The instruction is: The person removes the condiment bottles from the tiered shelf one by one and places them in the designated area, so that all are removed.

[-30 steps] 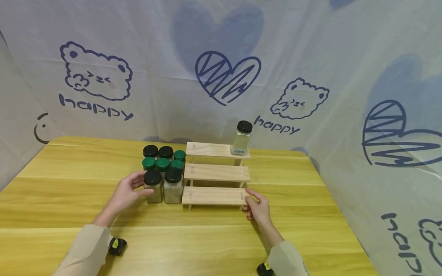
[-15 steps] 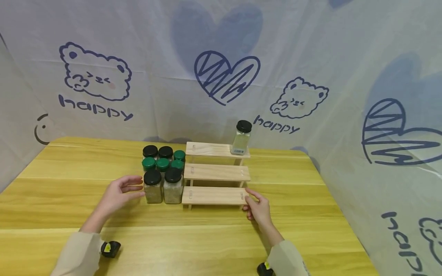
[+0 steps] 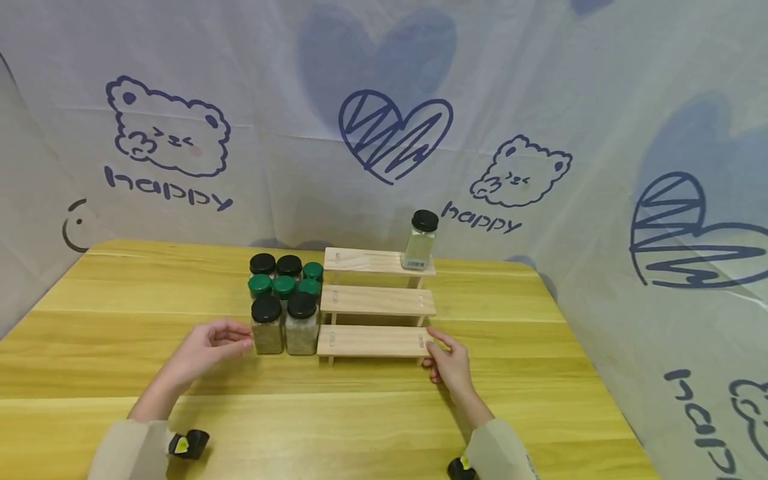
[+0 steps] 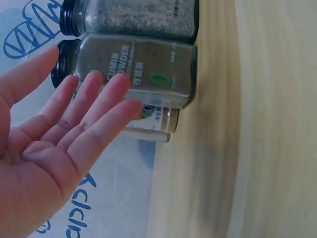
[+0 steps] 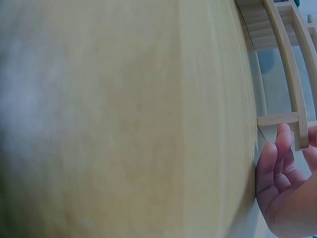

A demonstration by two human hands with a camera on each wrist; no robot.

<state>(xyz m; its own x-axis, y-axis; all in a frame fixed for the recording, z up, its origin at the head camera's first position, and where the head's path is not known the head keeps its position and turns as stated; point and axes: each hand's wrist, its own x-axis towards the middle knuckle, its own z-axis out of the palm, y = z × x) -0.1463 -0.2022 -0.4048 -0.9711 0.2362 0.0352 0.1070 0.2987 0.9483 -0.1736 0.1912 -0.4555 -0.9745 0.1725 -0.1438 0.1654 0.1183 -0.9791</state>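
Observation:
In the head view my left hand [image 3: 207, 350] is at the left of the front jars, fingers extended and holding nothing. The left wrist view shows its loosely spread fingers before a black-capped jar of cumin powder [image 4: 143, 69]; whether they touch it I cannot tell. A second black-capped spice jar [image 3: 302, 327] stands to its right. My right hand [image 3: 450, 365] pinches the right end of the lowest step of a three-tier wooden spice rack [image 3: 375, 341], its thumb and fingers around the board's edge. On the top step's right end stands a black-capped jar of pale contents [image 3: 419, 243].
Behind the front jars stand several more, with green caps [image 3: 284, 287] and black caps [image 3: 262, 263], close against the rack's left side. The wooden table [image 3: 336, 427] ends at a printed cloth [image 3: 276, 80] hung behind and to the right.
My left hand has drawn back leftward from around the front-left cumin jar, which stays in place. The right hand and the rack have not moved.

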